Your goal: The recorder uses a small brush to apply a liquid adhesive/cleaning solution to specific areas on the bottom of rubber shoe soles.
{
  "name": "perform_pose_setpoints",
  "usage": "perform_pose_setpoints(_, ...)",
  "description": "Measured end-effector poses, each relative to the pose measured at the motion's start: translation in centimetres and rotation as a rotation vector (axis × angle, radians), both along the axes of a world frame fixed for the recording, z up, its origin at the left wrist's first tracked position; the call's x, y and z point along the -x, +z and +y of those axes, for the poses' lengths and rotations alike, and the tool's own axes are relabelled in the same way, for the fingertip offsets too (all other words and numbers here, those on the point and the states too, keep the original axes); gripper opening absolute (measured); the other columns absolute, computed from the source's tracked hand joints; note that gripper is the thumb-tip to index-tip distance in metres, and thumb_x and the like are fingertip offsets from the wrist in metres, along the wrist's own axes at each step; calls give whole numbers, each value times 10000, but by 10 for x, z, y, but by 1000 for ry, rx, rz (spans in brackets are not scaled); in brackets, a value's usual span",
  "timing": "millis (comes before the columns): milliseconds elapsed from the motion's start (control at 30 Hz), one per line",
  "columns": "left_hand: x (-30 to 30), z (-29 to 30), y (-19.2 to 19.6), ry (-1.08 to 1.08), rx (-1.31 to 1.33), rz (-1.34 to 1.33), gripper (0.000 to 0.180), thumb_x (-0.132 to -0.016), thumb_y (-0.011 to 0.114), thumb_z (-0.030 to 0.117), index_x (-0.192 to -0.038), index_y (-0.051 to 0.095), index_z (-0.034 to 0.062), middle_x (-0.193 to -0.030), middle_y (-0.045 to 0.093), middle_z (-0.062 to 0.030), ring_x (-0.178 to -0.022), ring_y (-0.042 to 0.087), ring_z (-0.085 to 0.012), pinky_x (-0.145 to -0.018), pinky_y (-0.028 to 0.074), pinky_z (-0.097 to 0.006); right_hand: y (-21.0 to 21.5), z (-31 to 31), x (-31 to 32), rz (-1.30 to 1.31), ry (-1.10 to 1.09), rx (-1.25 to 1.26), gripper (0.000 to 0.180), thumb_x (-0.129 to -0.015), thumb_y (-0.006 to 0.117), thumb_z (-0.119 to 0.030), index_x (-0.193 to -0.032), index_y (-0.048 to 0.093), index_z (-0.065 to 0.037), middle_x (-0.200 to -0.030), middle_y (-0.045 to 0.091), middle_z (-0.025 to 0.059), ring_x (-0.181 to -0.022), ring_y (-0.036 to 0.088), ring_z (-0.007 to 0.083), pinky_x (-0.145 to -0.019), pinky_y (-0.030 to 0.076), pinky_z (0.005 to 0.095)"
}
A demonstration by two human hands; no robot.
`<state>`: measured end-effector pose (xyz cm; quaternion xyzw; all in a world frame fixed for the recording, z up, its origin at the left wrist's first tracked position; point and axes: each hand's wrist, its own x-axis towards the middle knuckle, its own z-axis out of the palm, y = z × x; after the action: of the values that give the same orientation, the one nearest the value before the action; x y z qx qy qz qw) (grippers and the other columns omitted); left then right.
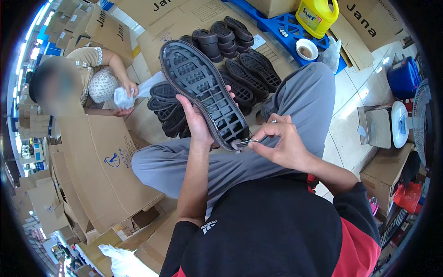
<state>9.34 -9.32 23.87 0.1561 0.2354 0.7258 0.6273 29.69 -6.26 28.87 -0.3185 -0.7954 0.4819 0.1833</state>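
A dark brown shoe sole (196, 76) with a gridded, hollow inner side is tilted up in front of me. My left hand (199, 123) grips it by the edges near its lower half, thumb on the left side and fingertips showing on the right. In my right hand (285, 144) a small shiny metal tool (250, 141) is pinched between thumb and fingers. Its tip touches the sole's lower end, where a small whitish-grey wad shows. The tool's exact kind is unclear. A ring is on one right finger.
Several dark soles (251, 74) lie in rows and stacks beyond my knees. At left, another person holds a white wad (123, 98) by a cardboard box (104, 171). A blue pallet (277, 30) carries a yellow jug (317, 17) and white bowl (306, 49). A fan (422, 115) stands right.
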Motion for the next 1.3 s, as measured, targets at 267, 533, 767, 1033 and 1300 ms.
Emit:
perform_pose_setpoints(267,-30,-8,12,-138,179,78,946,-774,131,755,-1196,444,-31,-1062,570,-178,-899,598,-265,-753,521,-393,24,90,50,355,-117,-773,98,-653,698,-63,-738,650,-66,-866,658,9,-771,526,182,-745,380,313)
perform_pose_setpoints(533,-32,-16,6,-177,192,109,891,-802,123,720,-1179,459,-14,-1032,587,-157,-887,602,-225,-741,520,-341,19,111,80,262,-44,-1393,147,-616,612,-147,-745,599,-77,-699,555,-13,-845,475,168,-750,339,343)
perform_pose_setpoints(767,-15,-10,1,37,245,10,877,-797,151,727,-1174,463,-1,-1027,587,-138,-902,591,-216,-749,515,-337,-4,46,37,67,108,-1169,163,-580,596,-168,-690,566,-52,-812,579,35,-852,466,176,-744,330,378)
perform_pose_setpoints(1033,6,-3,-5,49,94,49,890,-798,170,727,-1188,446,-24,-1063,567,-192,-917,589,-271,-765,518,-413,-6,-2,7,87,164,-939,138,-587,644,-100,-703,579,-63,-865,606,12,-828,469,148,-747,326,391)
perform_pose_setpoints(1300,3,-3,-1,1,189,-36,939,-781,173,751,-1199,432,-49,-1087,560,-203,-933,582,-293,-810,497,-426,-9,22,40,313,306,-458,99,-659,695,-121,-724,620,-112,-773,598,-11,-829,476,183,-766,312,343)
